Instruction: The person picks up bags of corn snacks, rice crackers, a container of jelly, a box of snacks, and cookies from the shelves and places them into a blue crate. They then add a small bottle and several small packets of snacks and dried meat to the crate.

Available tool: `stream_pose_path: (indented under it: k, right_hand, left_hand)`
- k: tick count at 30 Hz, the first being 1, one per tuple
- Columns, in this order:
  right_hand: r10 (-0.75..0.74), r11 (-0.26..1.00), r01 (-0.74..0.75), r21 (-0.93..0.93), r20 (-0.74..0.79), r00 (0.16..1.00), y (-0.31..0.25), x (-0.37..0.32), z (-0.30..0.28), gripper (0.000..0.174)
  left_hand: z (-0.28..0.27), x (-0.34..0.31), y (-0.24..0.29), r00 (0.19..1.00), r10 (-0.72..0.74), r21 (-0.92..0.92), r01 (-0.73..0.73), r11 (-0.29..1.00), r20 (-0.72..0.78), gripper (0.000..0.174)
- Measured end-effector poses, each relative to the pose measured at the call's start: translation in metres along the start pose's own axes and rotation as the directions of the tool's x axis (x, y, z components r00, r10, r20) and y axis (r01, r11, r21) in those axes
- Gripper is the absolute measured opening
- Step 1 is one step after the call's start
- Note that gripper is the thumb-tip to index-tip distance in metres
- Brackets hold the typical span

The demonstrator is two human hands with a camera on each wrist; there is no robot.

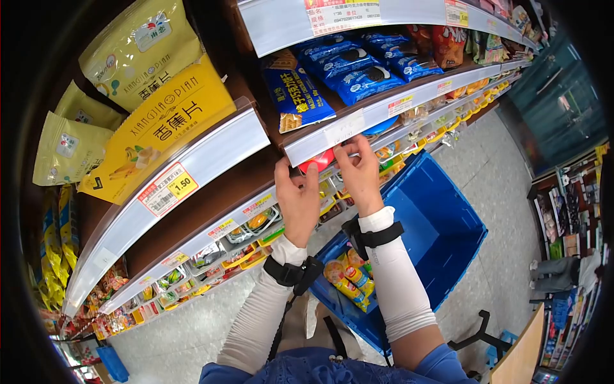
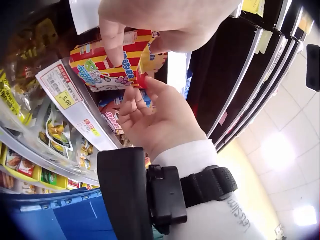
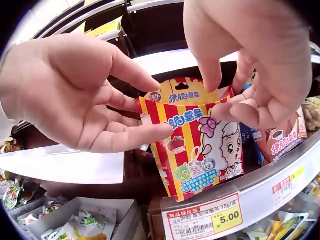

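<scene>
A red-and-yellow striped snack box (image 3: 192,145) with a cartoon sheep stands at the front of a shelf, above a 5.00 price tag (image 3: 227,220). In the head view only a red bit of the snack box (image 1: 316,161) shows under the upper shelf's edge. My left hand (image 1: 299,201) pinches one side of it, a finger lying across its front in the right wrist view. On the opposite side, my right hand (image 1: 360,176) pinches the red edge between thumb and bent fingers. A brown-pink pack (image 3: 281,140) sits beside the box.
Below my arms is a blue crate (image 1: 457,211) with yellow snack bags (image 1: 348,278) inside. Blue biscuit packs (image 1: 358,73) and yellow banana-chip bags (image 1: 157,128) fill the shelf above. Lower shelves hold small packets. A person (image 1: 566,272) stands far right.
</scene>
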State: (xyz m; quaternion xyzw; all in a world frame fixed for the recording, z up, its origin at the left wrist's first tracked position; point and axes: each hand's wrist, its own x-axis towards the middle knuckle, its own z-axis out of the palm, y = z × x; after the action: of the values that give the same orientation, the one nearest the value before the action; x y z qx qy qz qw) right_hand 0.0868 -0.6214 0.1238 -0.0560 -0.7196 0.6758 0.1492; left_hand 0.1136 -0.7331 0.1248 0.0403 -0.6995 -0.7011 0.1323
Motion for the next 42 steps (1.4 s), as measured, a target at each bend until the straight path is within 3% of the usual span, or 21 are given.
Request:
stream_pose_path:
  k: [2, 5, 10, 14, 20, 22, 24, 26, 27, 29, 33, 36, 39, 42]
  right_hand:
    - [-0.035, 0.999, 0.034, 0.036, 0.014, 0.999, 0.01, -0.001, -0.001, 0.028]
    - [0.042, 0.992, -0.048, 0.119, 0.05, 0.998, 0.006, -0.005, 0.0, 0.032]
    - [0.055, 0.977, -0.068, 0.201, 0.072, 0.996, 0.004, -0.006, 0.003, 0.037]
    - [0.078, 0.964, -0.097, 0.249, 0.084, 0.993, 0.002, -0.008, 0.003, 0.041]
    - [0.107, 0.945, -0.148, 0.292, 0.151, 0.983, 0.012, 0.007, 0.002, 0.043]
    - [0.136, 0.939, -0.177, 0.297, 0.153, 0.979, 0.01, 0.004, 0.002, 0.042]
    - [0.236, 0.906, -0.278, 0.32, 0.165, 0.958, 0.011, -0.001, 0.002, 0.04]
    - [0.259, 0.893, -0.303, 0.333, 0.17, 0.951, 0.015, -0.008, 0.002, 0.041]
    - [0.292, 0.877, -0.328, 0.351, 0.151, 0.944, 0.016, -0.012, 0.002, 0.041]
    - [0.327, 0.86, -0.353, 0.368, 0.131, 0.936, 0.019, -0.021, -0.001, 0.041]
    - [0.304, 0.851, -0.322, 0.414, 0.11, 0.946, 0.022, -0.046, -0.015, 0.042]
    - [0.249, 0.865, -0.262, 0.429, 0.088, 0.965, 0.017, -0.075, -0.037, 0.047]
    - [0.126, 0.93, -0.153, 0.336, 0.1, 0.987, -0.008, -0.101, -0.069, 0.062]
    - [0.166, 0.946, -0.19, 0.263, 0.112, 0.98, -0.013, -0.126, -0.105, 0.058]
  left_hand:
    - [0.002, -0.002, 0.0, 0.999, 0.013, 0.034, -0.014, 0.999, 0.04, 0.039]
    - [0.005, -0.003, -0.002, 1.0, 0.002, -0.015, -0.003, 1.0, -0.006, 0.036]
    - [0.004, 0.001, 0.001, 0.993, 0.117, 0.008, -0.117, 0.993, -0.006, 0.027]
    - [0.002, 0.001, -0.002, 0.994, 0.105, 0.047, -0.104, 0.993, -0.006, 0.028]
    - [0.005, 0.009, -0.002, 0.997, 0.075, -0.041, -0.075, 0.996, 0.007, 0.026]
    - [0.005, 0.002, 0.004, 0.979, 0.199, 0.126, -0.193, 0.973, -0.039, 0.022]
    - [0.003, -0.006, 0.005, 0.978, 0.204, 0.19, -0.192, 0.963, -0.044, 0.023]
    - [-0.001, -0.014, 0.008, 0.972, 0.232, 0.335, -0.232, 0.913, 0.041, 0.027]
    - [-0.002, -0.017, 0.004, 0.972, 0.232, 0.337, -0.231, 0.913, 0.039, 0.027]
    - [-0.003, -0.023, -0.007, 0.92, 0.391, 0.376, -0.372, 0.848, 0.03, 0.031]
    - [-0.013, -0.045, 0.0, 0.903, 0.414, 0.363, -0.427, 0.828, 0.117, 0.034]
    - [-0.023, -0.065, 0.01, 0.885, 0.402, 0.362, -0.463, 0.809, 0.233, 0.033]
    - [-0.027, -0.085, 0.02, 0.907, 0.285, 0.278, -0.373, 0.885, 0.308, 0.032]
    - [-0.019, -0.102, 0.03, 0.913, 0.151, 0.184, -0.234, 0.955, 0.378, 0.027]
